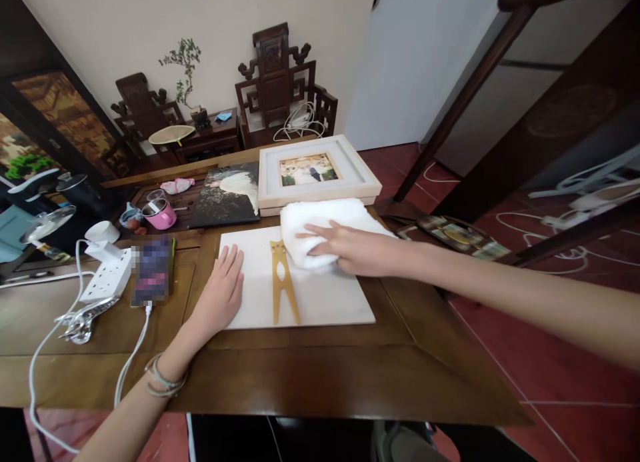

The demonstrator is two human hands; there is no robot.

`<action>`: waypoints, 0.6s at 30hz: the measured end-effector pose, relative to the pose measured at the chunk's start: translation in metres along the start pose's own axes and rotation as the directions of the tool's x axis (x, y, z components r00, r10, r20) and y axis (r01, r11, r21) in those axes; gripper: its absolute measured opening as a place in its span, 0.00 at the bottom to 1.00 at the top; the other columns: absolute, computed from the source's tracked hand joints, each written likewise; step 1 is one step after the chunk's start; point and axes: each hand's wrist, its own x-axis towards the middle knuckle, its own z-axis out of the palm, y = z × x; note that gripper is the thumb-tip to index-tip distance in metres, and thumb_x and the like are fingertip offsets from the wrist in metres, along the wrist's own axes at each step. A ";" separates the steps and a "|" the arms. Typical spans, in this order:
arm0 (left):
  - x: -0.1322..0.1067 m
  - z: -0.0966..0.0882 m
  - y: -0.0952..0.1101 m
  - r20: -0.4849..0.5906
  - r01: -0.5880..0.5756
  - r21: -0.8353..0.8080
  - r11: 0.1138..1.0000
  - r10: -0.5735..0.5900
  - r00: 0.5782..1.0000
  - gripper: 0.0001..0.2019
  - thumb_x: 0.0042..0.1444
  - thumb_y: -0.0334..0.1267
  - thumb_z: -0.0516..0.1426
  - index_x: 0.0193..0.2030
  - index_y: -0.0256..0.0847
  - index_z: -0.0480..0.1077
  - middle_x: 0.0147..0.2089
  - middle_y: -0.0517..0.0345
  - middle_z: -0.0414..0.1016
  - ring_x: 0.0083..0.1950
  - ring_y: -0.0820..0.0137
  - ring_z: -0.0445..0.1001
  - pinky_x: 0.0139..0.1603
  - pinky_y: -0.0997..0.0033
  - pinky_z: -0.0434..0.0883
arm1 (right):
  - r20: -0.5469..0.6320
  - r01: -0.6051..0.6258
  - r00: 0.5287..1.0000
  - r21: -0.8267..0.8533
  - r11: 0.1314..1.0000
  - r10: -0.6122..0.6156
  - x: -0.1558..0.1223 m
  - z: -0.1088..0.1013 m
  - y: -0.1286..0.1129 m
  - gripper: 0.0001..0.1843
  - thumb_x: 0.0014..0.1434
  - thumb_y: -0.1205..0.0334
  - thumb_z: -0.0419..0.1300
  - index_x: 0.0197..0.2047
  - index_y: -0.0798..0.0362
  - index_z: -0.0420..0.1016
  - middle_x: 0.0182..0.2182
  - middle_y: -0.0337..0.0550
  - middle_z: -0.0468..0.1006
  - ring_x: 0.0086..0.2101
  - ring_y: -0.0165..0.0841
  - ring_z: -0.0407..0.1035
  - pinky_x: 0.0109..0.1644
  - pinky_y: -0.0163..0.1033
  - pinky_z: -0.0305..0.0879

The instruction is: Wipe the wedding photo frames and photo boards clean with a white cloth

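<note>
My left hand lies flat on the left edge of a white board, fingers stretched out and holding nothing. On the board's upper right sits a folded, fluffy white towel. My right hand rests on this towel with its fingers spread. Between the two hands a flat gold-coloured piece lies on the board. It has two legs, an oval hole and a top with two small points; its kind is unclear.
Behind the towel stands a pale-framed picture, with a dark picture beside it. Leftward are a pink mug, a phone on a cable and a white power strip. A wooden chair stands at the right.
</note>
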 end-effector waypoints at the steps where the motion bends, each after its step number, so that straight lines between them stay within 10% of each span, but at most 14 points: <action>1: 0.000 0.000 0.000 -0.007 0.001 -0.005 1.000 -0.001 1.000 0.25 0.69 0.39 0.41 0.70 0.35 0.53 0.74 0.40 0.49 0.75 0.55 0.41 0.71 0.42 0.50 | -0.018 -0.004 1.000 -0.024 1.000 0.004 0.004 0.001 0.007 0.38 0.43 0.86 0.46 0.55 0.57 0.74 0.68 0.56 0.55 0.68 0.45 0.39 0.68 0.64 0.41; 6: 0.000 0.002 0.002 -0.059 0.024 -0.045 0.999 -0.027 0.998 0.24 0.68 0.38 0.42 0.69 0.34 0.56 0.73 0.39 0.53 0.75 0.56 0.45 0.71 0.44 0.51 | -0.093 0.052 0.994 -0.098 0.994 -0.061 -0.005 0.015 0.010 0.36 0.44 0.86 0.46 0.54 0.57 0.74 0.68 0.55 0.55 0.68 0.45 0.37 0.67 0.65 0.42; 14: 0.001 0.003 0.004 -0.063 0.054 -0.067 0.996 -0.058 0.996 0.24 0.68 0.38 0.42 0.68 0.32 0.58 0.72 0.38 0.54 0.75 0.55 0.46 0.72 0.46 0.51 | -0.213 0.133 0.965 -0.115 0.984 -0.155 -0.081 0.077 -0.075 0.21 0.45 0.79 0.57 0.39 0.51 0.81 0.69 0.53 0.54 0.68 0.55 0.38 0.65 0.71 0.41; 18: 0.001 0.002 0.005 -0.054 0.053 -0.062 0.997 -0.056 0.997 0.24 0.68 0.38 0.42 0.68 0.33 0.57 0.73 0.39 0.53 0.75 0.55 0.45 0.72 0.44 0.50 | -0.131 0.182 0.974 -0.053 0.982 -0.187 -0.092 0.071 -0.085 0.17 0.45 0.74 0.60 0.38 0.50 0.80 0.69 0.51 0.54 0.68 0.53 0.40 0.66 0.68 0.44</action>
